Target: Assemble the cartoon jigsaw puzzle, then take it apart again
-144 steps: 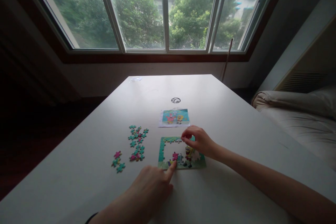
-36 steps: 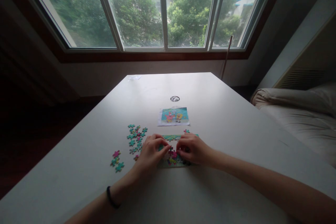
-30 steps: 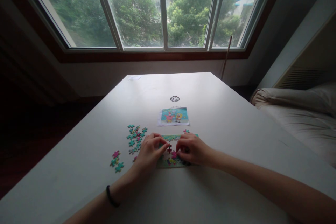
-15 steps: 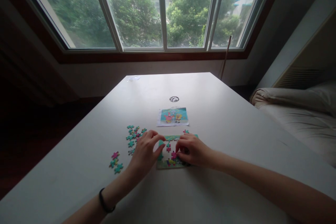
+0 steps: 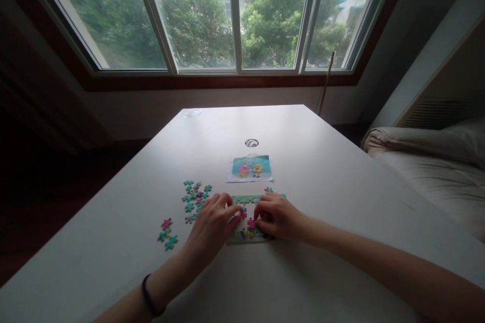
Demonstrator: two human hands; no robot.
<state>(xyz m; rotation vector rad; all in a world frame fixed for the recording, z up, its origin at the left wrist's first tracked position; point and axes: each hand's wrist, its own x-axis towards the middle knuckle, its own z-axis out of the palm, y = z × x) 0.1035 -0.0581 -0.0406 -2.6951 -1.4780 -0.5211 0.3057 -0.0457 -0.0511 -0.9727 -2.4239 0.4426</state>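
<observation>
A partly built cartoon jigsaw puzzle (image 5: pixel 247 235) lies on the white table (image 5: pixel 303 272) in front of me. My left hand (image 5: pixel 211 221) rests over the puzzle's left edge with its fingers stretched out, fingertips touching a small pink piece (image 5: pixel 243 210) inside the frame. My right hand (image 5: pixel 279 217) covers the puzzle's right half, fingers bent and pressed down on a pink piece (image 5: pixel 250 223). Between the two hands shows the puzzle's white unfilled middle. A black band sits on my left wrist.
A printed reference picture (image 5: pixel 249 168) lies just beyond the puzzle. Several loose teal and pink pieces (image 5: pixel 194 195) are scattered to the left, with a smaller cluster (image 5: pixel 166 234) nearer. Further back is a round cable hole (image 5: pixel 251 142). A bed (image 5: pixel 435 161) stands at the right.
Over the last second my left hand slid right, its fingers reaching onto the small pink piece inside the frame. My right hand has stayed on the puzzle's right half.
</observation>
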